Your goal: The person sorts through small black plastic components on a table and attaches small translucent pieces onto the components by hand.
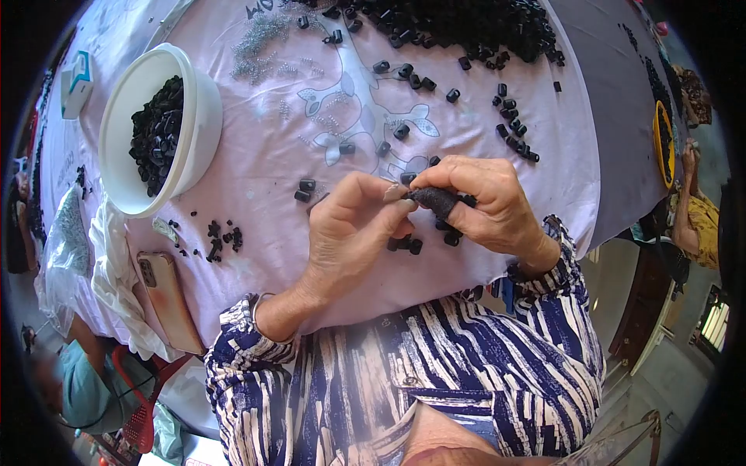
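My left hand (353, 225) and my right hand (489, 206) meet over the near part of the pink cloth (272, 182). Between thumb and fingers my right hand grips a dark, rough piece (437, 201). The fingertips of my left hand pinch at the left end of that piece; what exactly they hold is too small to make out. Small black cylindrical parts (402, 243) lie on the cloth just beneath and beside my hands, and two more (305, 186) lie left of them.
A white tub (203, 128) of black pieces stands at the left. Below it lie a phone (167, 299) and plastic bags (66, 256). A big heap of black parts (497, 27) covers the far side. People sit at both edges, one in yellow (703, 225) at right.
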Demonstrator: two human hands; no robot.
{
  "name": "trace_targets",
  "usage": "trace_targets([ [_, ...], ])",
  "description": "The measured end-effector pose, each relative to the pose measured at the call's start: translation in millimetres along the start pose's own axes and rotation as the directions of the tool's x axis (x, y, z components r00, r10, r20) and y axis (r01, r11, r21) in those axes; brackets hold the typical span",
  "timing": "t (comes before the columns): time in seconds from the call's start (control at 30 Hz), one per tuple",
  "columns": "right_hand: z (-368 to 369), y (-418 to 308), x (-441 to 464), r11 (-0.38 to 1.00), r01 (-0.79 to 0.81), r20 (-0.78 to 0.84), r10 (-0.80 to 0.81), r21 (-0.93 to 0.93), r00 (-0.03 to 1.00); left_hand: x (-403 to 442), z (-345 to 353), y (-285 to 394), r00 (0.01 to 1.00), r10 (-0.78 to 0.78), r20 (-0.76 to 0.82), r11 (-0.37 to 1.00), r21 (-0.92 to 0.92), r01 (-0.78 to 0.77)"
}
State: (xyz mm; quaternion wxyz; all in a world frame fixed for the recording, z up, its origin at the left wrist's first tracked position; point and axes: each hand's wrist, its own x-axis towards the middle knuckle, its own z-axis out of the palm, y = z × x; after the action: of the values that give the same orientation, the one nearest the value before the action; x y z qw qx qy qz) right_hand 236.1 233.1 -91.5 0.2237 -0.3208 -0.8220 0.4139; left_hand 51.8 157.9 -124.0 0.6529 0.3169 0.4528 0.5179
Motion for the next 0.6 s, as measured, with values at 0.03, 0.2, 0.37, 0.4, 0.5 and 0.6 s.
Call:
trace_targets([
  [0.03,-0.4,-0.4,0.3,1.000,-0.010,0.009,0.010,0.001,1.000,-0.4,0.5,-0.6,1.000,0.006,-0.003,1.000,-0.005,-0.006],
  [0.2,2.7,-1.8,1.4,1.000,0.001,-0.016,-0.001,0.024,1.000,-2.5,-0.7,-3.3,0.999,0.036,0.008,0.999,0.021,-0.036],
  [0.37,4.7,2.4,1.7,0.999,0.021,-0.024,-0.020,0.047,1.000,-2.4,-1.4,-5.8,0.998,0.061,0.023,0.998,0.015,-0.062],
  [0.4,4.3,1.6,2.0,0.998,0.010,-0.021,-0.009,0.059,1.000,-2.5,-1.3,-5.7,0.997,0.067,0.024,0.998,0.004,-0.067],
  [0.5,0.3,-0.7,2.8,0.995,-0.057,0.017,0.056,0.078,0.998,-2.9,-0.7,-4.9,0.997,0.071,0.031,0.997,-0.002,-0.071],
  [0.6,-2.0,-2.4,4.2,0.994,-0.082,0.050,0.079,0.076,0.996,-3.2,-1.3,-4.4,0.996,0.076,0.040,0.997,0.015,-0.076],
])
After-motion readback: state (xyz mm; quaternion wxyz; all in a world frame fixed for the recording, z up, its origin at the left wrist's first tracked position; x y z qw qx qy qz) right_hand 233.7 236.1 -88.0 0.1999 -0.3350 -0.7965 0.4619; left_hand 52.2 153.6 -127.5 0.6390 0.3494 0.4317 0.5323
